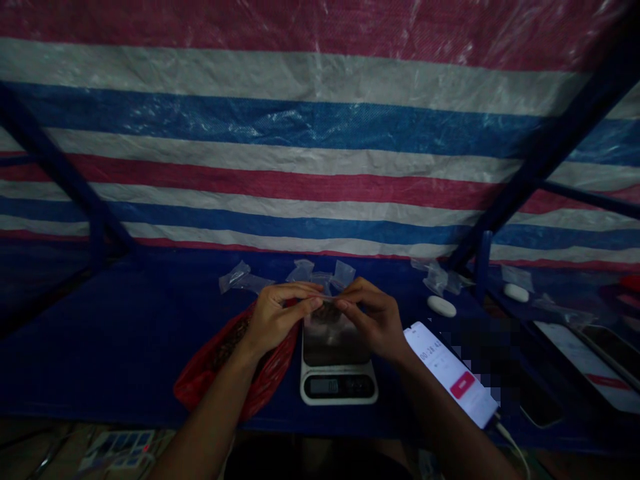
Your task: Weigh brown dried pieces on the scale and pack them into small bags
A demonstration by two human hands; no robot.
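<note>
Above a white kitchen scale [339,393], my left hand [280,310] and my right hand [373,317] pinch the top edge of a small clear plastic bag [329,311] from both sides. Brownish contents show dimly in the bag; their kind is too dark to make out. The scale has a dark metal top and a lit display. Beneath my left forearm lies an open red plastic bag [280,367] with small brown pieces inside. Behind my hands are several clear plastic bags [301,271].
A lit phone [453,373] showing a timer lies right of the scale, a cable plugged into it. Beyond are a white oval object [441,307], more clear bags [437,279] and other phones [590,367]. Blue metal posts [545,160] and a striped tarp [320,160] stand behind the blue table [100,333].
</note>
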